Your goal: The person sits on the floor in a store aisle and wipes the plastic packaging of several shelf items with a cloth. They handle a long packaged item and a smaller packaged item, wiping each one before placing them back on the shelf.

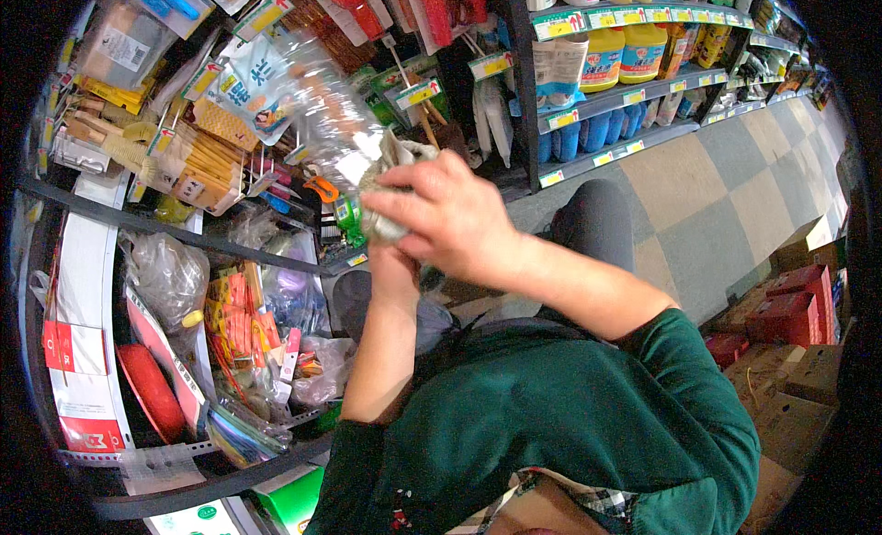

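In the head view my right hand lies over a crumpled greyish cloth, its fingers bent around it. My left hand is just below, against the cloth's lower edge; its fingers are hidden, so what they grip cannot be told. A clear, shiny plastic package, blurred, extends up and left from the cloth, in front of the hanging goods. A blue-and-white printed packet is left of it. An orange-handled item and a green packaged item hang left of the cloth.
A shelf edge crosses the left side, above plastic bags and a red round item. Price-tagged shelves with yellow jugs stand at upper right. Cardboard boxes and red boxes sit at right, beside the checkered floor.
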